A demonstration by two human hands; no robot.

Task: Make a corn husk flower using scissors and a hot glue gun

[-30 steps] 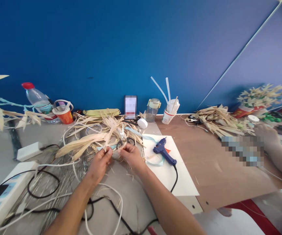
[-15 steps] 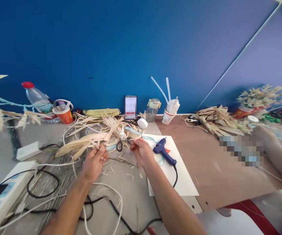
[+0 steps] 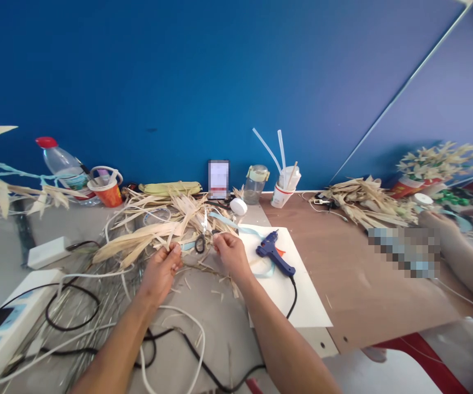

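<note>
Thumb and fingers of my left hand (image 3: pixel 160 272) are pinched on a pale husk strip (image 3: pixel 165 241) in front of the husk pile. My right hand (image 3: pixel 231 253) is closed, fingertips together, to the right of the scissors (image 3: pixel 204 232); what it holds is too small to make out. Light-blue ribbon (image 3: pixel 223 220) runs behind my right hand towards a white sheet (image 3: pixel 302 306). On that sheet lies a blue glue gun (image 3: pixel 276 254). Dry corn husks (image 3: pixel 138 241) spread behind and left of my hands.
Cables (image 3: pixel 201 334) loop in front, beside a power strip (image 3: pixel 15 312). A bottle (image 3: pixel 66 169), orange cup (image 3: pixel 107 189), phone (image 3: pixel 219 179), glass jar (image 3: pixel 256 185) and paper cup (image 3: pixel 283 194) line the wall. Another person's arm (image 3: pixel 461 257) is at the right, near more husks (image 3: pixel 367 200).
My right hand has moved slightly left and its fingers have drawn in. My left hand has shifted a little. At the right, the other person's hand has moved slightly and a second hand shows.
</note>
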